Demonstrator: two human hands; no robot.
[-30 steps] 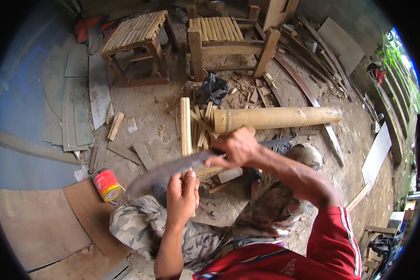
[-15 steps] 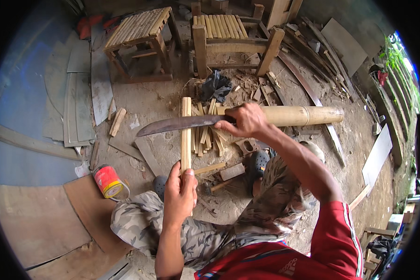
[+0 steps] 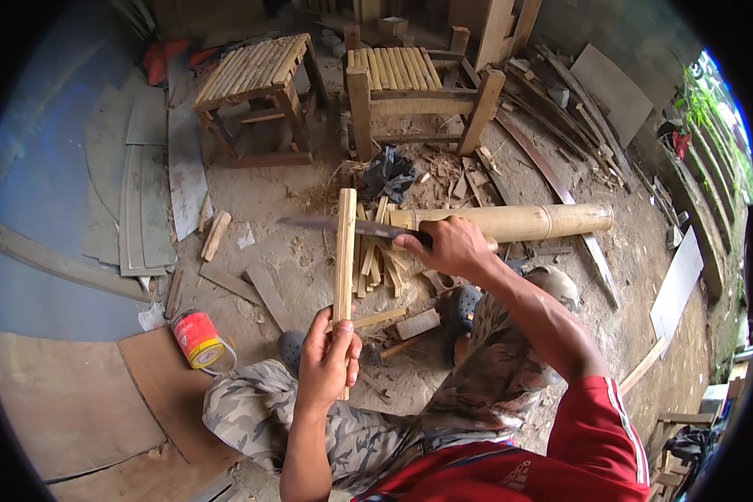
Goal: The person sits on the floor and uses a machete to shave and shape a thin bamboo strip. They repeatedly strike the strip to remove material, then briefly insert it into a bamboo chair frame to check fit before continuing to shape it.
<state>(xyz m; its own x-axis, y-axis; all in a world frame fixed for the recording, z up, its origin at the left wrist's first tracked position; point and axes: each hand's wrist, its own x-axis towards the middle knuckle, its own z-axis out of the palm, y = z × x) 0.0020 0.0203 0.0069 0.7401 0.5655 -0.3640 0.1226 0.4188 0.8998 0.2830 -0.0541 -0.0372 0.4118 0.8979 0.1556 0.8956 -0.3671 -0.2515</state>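
Note:
My left hand (image 3: 328,353) is wrapped round the lower part of a pale bamboo strip (image 3: 345,259), which stands nearly upright. In my right hand (image 3: 452,246) is the handle of a machete, its dark blade (image 3: 381,228) pointing left. The blade crosses behind the strip's upper part; whether they touch I cannot tell. Its far end is blurred. Beyond my right hand a thick bamboo pole (image 3: 519,222) lies across a pile of split bamboo pieces (image 3: 376,272).
Two bamboo-topped stools (image 3: 255,67) (image 3: 393,69) stand at the back. A black plastic bag (image 3: 389,174) lies before them. At left is a red paint can (image 3: 199,337); a hammer (image 3: 393,349) lies near my feet. Scrap wood (image 3: 552,105) is heaped at back right.
The machete blade has gone from in front of the bamboo strip to behind it, and my right hand has shifted slightly right and nearer. My left hand and the strip sit a little nearer.

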